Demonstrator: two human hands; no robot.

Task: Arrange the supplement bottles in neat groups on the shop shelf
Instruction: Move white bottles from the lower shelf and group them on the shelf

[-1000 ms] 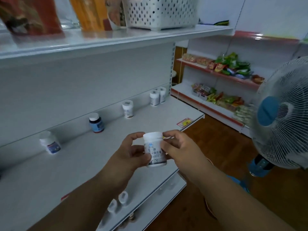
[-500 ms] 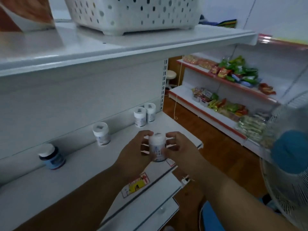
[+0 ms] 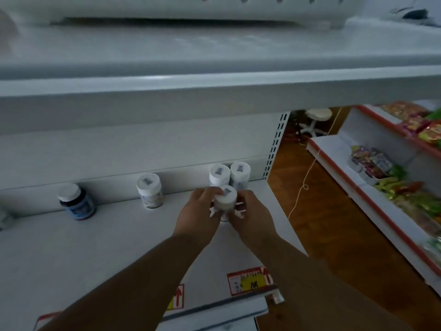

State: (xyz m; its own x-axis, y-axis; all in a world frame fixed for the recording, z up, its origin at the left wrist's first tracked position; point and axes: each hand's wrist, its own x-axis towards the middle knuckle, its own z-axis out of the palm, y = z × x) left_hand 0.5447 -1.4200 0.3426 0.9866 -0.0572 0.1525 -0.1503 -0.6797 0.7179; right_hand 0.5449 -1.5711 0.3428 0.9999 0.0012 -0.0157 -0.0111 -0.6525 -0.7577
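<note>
A white supplement bottle (image 3: 224, 199) is gripped from both sides by my left hand (image 3: 199, 212) and my right hand (image 3: 250, 213), low over the white shelf (image 3: 95, 247). Directly behind it two matching white bottles (image 3: 219, 174) (image 3: 239, 173) stand side by side against the back wall. Another white bottle (image 3: 149, 191) stands alone further left. A dark blue bottle with a white cap (image 3: 77, 202) is left of that. A blurred bottle (image 3: 4, 219) shows at the left edge.
The upper shelf (image 3: 214, 87) overhangs close above, carrying a white perforated basket (image 3: 167, 5). Red-and-yellow price tags (image 3: 249, 280) sit on the shelf's front edge. To the right is a wooden floor (image 3: 322, 223), a snack shelf (image 3: 381, 187) and a white stool (image 3: 316, 121).
Both hands have carried the white bottle forward and down toward the pair of white bottles at the back right. The view has moved closer and to the right.
</note>
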